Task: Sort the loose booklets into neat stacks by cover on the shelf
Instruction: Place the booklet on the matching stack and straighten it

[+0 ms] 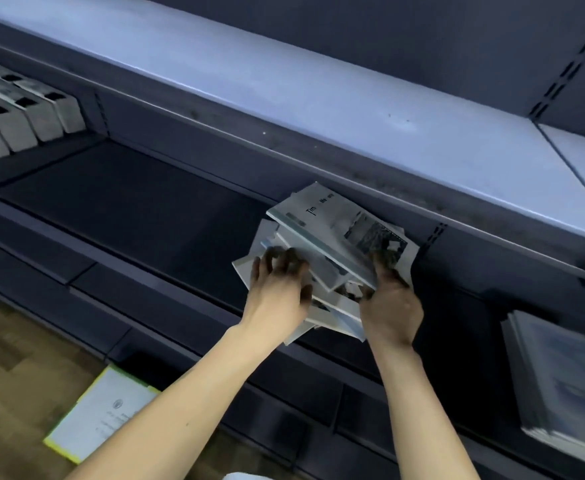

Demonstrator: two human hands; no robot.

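Observation:
A messy pile of loose booklets (322, 237) with pale covers lies askew on the dark middle shelf (138, 202). The top booklet shows black title text and a dark photo. My left hand (277, 289) grips the pile's left side, fingers curled over the edges. On the right side my right hand (389, 306) holds the pile, thumb on the top cover. A neat stack of bluish booklets (561, 382) sits on the same shelf at the far right.
A pale upper shelf (284, 84) overhangs the pile. Several grey boxes (17, 112) stand in a row at the far left. A paper with a yellow edge (100, 414) lies on the wooden floor below.

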